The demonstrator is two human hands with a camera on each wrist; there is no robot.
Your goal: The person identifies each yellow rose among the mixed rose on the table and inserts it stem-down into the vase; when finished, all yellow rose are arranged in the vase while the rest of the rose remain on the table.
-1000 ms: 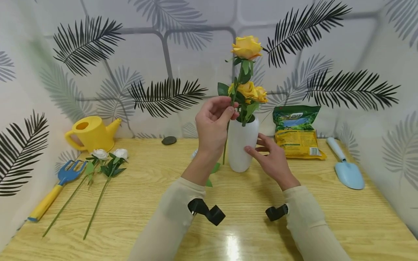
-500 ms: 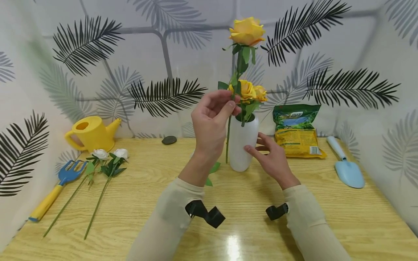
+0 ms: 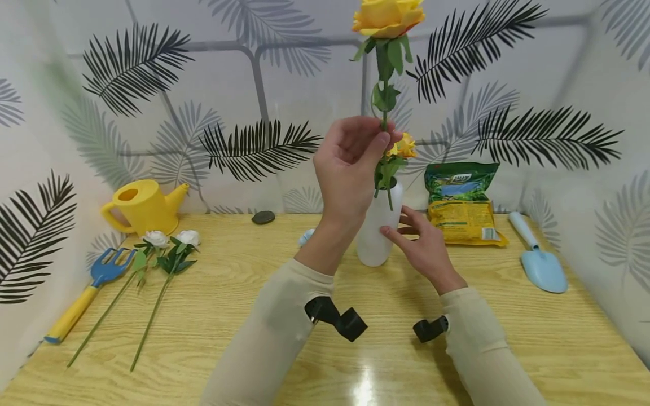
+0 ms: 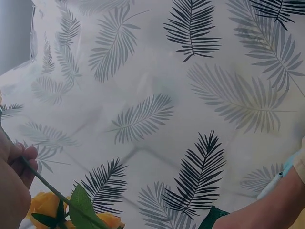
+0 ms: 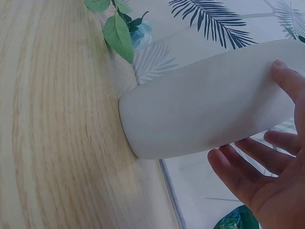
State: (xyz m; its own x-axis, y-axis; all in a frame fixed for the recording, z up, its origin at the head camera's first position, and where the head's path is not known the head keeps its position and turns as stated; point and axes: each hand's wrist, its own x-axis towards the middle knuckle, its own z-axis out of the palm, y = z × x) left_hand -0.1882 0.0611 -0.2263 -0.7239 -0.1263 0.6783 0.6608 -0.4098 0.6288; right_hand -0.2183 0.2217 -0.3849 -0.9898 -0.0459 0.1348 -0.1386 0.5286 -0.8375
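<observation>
Fingers (image 3: 378, 148) of the left hand (image 3: 350, 169) pinch the stem of a yellow rose (image 3: 387, 17), thumb against forefinger, just under its lower leaves. Bloom sits high, near the top of the head view; the stem's cut end hangs at about the mouth of the white vase (image 3: 374, 234), slightly in front of it. Right hand (image 3: 424, 245) rests relaxed, nearly straight fingers against the vase's right side, gripping nothing, as the right wrist view confirms.

Vase stands upright on the table (image 3: 228, 304), already holding other yellow roses (image 3: 403, 146).

To do this step well, my read:
- Keep the stem vertical before lowering; a tilted tip likely catches the rim or the leaves already inside.
- Aim for the gap left of the existing blooms.
- Press the right hand firmer on the vase wall; the narrow body looks tippy under side load.
- Lower slowly, pinch light enough to let the stem slide if it jams.
- Watch the rose's lower leaves at the mouth; they may bunch.

Two white roses (image 3: 172, 242) lie well apart on the left, beside the garden fork (image 3: 91, 287).
</observation>
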